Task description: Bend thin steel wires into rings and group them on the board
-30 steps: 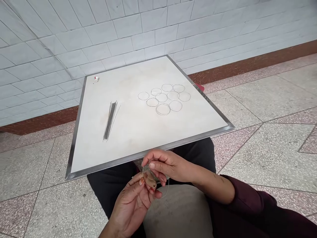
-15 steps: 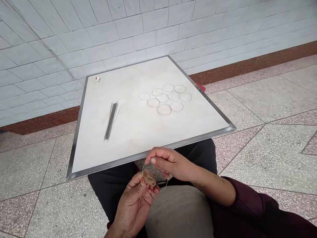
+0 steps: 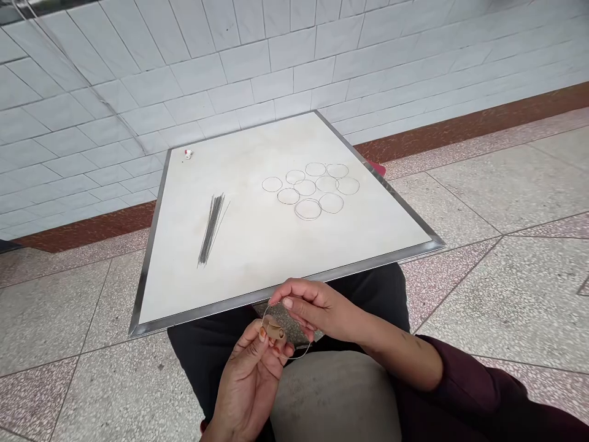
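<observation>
My left hand [image 3: 251, 368] pinches a small brown curled piece [image 3: 276, 331] with a round hole at one end; it resembles a roll of tape, but I cannot tell for sure. A thin wire ring [image 3: 301, 355] runs from the brown piece round to my right hand [image 3: 324, 310]. Thumb and index finger of the right hand are closed on the ring's upper part. Both hands are over my lap, just in front of the table's near edge. Where the wire passes the brown piece is partly hidden by the left fingers.
On the white table [image 3: 248, 258] with a metal rim lie several thin wire rings [image 3: 306, 187], some overlapping. A bundle of straight wires [image 3: 211, 230] lies to their left. A small white and red item [image 3: 188, 154] sits at the far left corner. Behind is a tiled wall [image 3: 248, 61].
The view has shifted slightly, so the table appears a little lower and further right. The brown piece has turned a little in my left fingers. Both hands keep hold.
</observation>
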The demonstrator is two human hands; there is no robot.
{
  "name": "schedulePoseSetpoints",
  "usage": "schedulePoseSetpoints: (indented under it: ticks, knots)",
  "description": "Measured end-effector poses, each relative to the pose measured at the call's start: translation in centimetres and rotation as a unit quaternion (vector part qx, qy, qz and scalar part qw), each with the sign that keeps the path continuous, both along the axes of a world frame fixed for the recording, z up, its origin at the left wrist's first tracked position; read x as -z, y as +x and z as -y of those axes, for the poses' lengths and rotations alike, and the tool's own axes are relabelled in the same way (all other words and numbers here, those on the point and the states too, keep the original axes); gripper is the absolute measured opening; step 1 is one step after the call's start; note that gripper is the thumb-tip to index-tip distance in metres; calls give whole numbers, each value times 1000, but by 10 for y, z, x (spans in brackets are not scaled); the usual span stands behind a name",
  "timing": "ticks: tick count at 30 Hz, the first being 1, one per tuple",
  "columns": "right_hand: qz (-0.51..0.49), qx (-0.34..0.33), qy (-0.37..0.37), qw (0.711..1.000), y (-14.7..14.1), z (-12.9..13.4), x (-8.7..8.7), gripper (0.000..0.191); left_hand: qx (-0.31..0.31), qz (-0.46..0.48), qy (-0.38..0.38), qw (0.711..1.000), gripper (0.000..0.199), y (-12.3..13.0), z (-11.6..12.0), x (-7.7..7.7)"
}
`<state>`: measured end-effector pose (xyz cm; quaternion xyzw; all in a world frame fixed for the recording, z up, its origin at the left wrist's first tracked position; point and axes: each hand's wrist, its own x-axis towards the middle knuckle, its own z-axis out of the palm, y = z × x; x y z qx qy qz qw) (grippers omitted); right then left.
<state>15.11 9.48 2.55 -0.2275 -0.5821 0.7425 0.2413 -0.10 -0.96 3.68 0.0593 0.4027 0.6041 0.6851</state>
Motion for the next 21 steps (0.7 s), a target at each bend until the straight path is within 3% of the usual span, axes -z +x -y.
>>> schedulePoseSetpoints:
  ticks: [8, 15, 21]
  knots:
    - [-12, -4, 17, 1000, -1, 1, 6, 19, 72, -3, 31, 997, 15, 0, 3, 5]
    - [-12, -14, 8, 1000, 0, -1, 4, 17, 92, 37, 22, 995, 18, 0, 3, 4]
    - [-8, -8, 27, 1000, 1, 0, 5, 17, 111, 19, 14, 994, 13, -1, 4, 4]
